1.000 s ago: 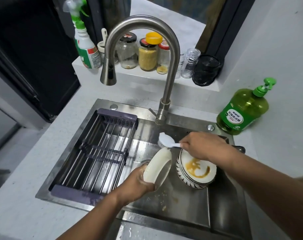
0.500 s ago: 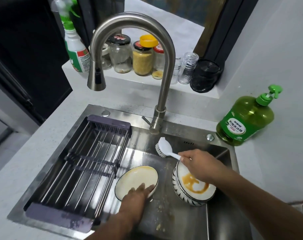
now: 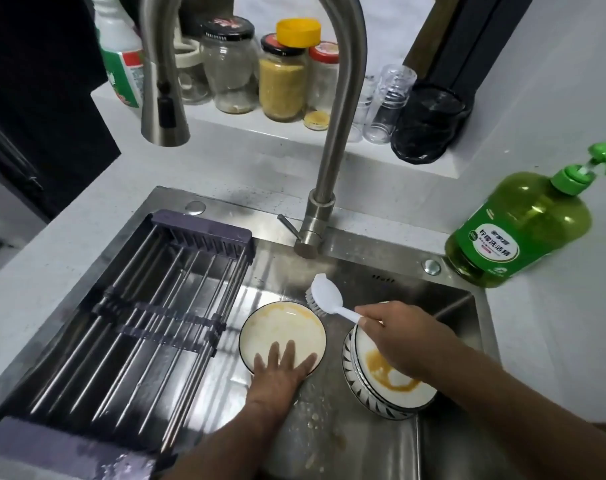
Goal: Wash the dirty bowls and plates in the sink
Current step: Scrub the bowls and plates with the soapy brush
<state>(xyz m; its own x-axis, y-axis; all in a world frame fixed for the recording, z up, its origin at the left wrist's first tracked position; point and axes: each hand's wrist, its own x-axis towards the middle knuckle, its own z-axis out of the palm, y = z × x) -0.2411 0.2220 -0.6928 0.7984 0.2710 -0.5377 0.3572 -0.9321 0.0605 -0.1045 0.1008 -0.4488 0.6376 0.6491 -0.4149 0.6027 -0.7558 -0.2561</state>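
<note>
A white plate (image 3: 277, 327) with a dark rim and yellow smears lies flat on the floor of the steel sink (image 3: 381, 445). My left hand (image 3: 280, 372) presses on its near edge with straight, spread fingers. To its right stands a stack of dirty bowls and plates (image 3: 381, 386), patterned outside, with an orange sauce stain on top. My right hand (image 3: 395, 330) hovers over that stack and grips the handle of a white dish brush (image 3: 324, 296). The brush head points left, just above the plate's far rim.
A purple-ended drying rack (image 3: 149, 327) spans the sink's left half. The curved steel faucet (image 3: 329, 168) rises behind the dishes. A green dish soap bottle (image 3: 516, 230) stands on the counter at right. Jars and a spray bottle (image 3: 121, 64) line the ledge behind.
My left hand tipped the plate down from upright and laid it flat on the sink floor, then spread its fingers on it. The brush in my right hand shifted slightly toward the plate.
</note>
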